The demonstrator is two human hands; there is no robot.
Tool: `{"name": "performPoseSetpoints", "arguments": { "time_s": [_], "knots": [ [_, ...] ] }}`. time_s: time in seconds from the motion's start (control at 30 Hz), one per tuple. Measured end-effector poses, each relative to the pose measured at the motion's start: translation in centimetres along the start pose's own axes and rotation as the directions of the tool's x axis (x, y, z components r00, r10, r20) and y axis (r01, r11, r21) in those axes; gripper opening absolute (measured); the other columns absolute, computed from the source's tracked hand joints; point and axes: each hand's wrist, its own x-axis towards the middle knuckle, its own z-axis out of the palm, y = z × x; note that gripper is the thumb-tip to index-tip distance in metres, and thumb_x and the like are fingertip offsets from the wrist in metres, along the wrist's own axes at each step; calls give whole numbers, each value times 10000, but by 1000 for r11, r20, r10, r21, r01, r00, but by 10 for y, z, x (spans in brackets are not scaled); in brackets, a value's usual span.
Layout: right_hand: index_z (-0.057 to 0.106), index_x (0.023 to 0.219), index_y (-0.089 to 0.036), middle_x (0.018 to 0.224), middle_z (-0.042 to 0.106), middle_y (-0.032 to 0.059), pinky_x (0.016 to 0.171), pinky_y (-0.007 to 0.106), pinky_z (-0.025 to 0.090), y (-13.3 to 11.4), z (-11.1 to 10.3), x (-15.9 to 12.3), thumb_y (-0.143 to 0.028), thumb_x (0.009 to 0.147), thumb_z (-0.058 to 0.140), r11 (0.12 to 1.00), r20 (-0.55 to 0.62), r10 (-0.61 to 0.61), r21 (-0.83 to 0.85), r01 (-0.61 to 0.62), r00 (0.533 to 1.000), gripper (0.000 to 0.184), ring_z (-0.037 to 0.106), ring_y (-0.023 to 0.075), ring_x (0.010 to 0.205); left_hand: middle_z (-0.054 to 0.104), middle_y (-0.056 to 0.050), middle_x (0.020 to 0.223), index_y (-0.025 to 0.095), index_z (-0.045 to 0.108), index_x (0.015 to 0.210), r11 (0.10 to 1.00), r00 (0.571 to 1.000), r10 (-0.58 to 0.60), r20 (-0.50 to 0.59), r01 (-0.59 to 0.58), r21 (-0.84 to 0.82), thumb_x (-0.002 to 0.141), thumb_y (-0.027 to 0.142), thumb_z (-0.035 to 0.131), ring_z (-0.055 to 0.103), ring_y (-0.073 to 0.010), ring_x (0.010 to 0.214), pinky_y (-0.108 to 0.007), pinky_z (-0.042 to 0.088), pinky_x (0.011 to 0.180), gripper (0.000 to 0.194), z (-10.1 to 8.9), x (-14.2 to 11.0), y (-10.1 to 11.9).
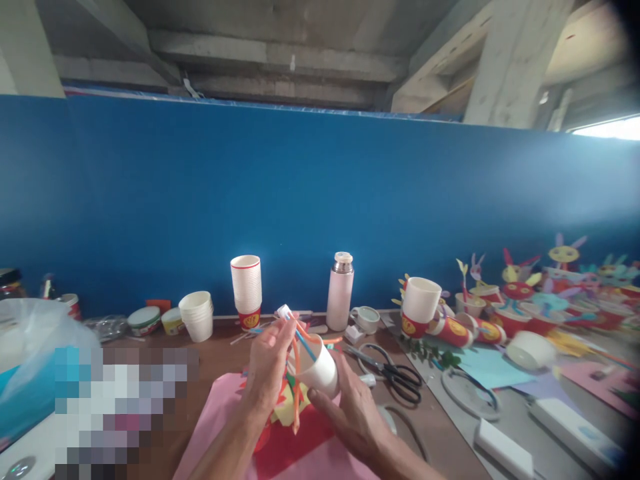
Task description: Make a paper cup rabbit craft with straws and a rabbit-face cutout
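Note:
My right hand is wrapped round a white paper cup, tilted with its mouth facing up and left. My left hand is closed, its fingertips pinching a bundle of orange strips and a blue strip at a small white piece. Some strips reach across the cup's mouth; one orange strip hangs down in front. Whether any is fixed to the cup, I cannot tell. Under the hands lie pink paper, red paper and yellow cut paper.
Stacked cups, shorter cups and a pink thermos stand along the blue partition. Black-handled scissors lie right of my hands. Several cups with paper figures crowd the right side. A plastic bag lies left.

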Motion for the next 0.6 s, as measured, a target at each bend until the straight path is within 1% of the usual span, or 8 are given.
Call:
{"name": "performPoseSetpoints", "arguments": {
  "time_s": [0.17, 0.27, 0.37, 0.43, 0.5, 0.53, 0.6],
  "knots": [
    [380, 1243, -207, 1097, 572, 95, 787, 334, 428, 0, 4, -3, -358, 781, 522, 1000, 27, -10, -25, 11, 1000, 506, 549, 243, 937, 703, -74, 851, 156, 658, 966, 999, 1000, -5, 10, 5, -32, 666, 447, 627, 636, -177, 660, -248, 447, 563, 419, -4, 4, -7],
    [370, 1272, -205, 1077, 590, 100, 772, 338, 424, -2, -3, -2, -425, 764, 534, 998, 94, -4, -63, 10, 996, 578, 558, 259, 936, 702, -79, 832, 134, 657, 933, 995, 1000, 7, 18, -5, -101, 675, 429, 630, 636, -177, 648, -252, 454, 561, 393, -8, 7, -8],
    [428, 1255, -195, 937, 641, 85, 676, 298, 433, -2, -26, 7, -452, 732, 559, 996, 178, 23, -84, -8, 984, 597, 594, 234, 818, 699, -69, 807, 130, 645, 913, 986, 1000, 26, -3, -26, -167, 692, 417, 621, 634, -168, 632, -261, 470, 578, 363, -13, 11, -3],
    [481, 1218, -216, 881, 656, 56, 613, 262, 423, 5, -46, 16, -437, 756, 533, 997, 262, 37, -80, -17, 964, 515, 599, 197, 735, 698, -57, 775, 136, 635, 924, 980, 999, 31, -30, -36, -196, 695, 413, 620, 634, -166, 629, -258, 475, 572, 360, -18, 12, 2],
    [594, 1071, -223, 759, 654, 18, 561, 232, 395, 17, -66, 25, -416, 778, 506, 996, 248, 38, -92, -16, 968, 362, 578, 164, 656, 695, -53, 759, 135, 628, 934, 977, 998, 48, -29, -53, -206, 693, 412, 622, 637, -169, 644, -260, 481, 587, 367, -23, 13, 8],
    [631, 990, -215, 707, 640, 6, 536, 220, 376, 25, -74, 29, -406, 786, 492, 993, 199, 42, -119, -18, 979, 312, 560, 151, 623, 695, -56, 763, 133, 626, 942, 979, 998, 56, -22, -59, -195, 689, 418, 624, 639, -170, 643, -261, 483, 589, 382, -25, 13, 10],
    [663, 867, -203, 612, 606, -12, 504, 209, 339, 42, -82, 35, -376, 790, 478, 978, 147, 52, -206, -20, 988, 264, 517, 131, 554, 695, -65, 791, 133, 621, 979, 986, 999, 49, -11, -50, -160, 671, 438, 630, 637, -168, 622, -259, 484, 564, 433, -29, 13, 15]
  ]
}}
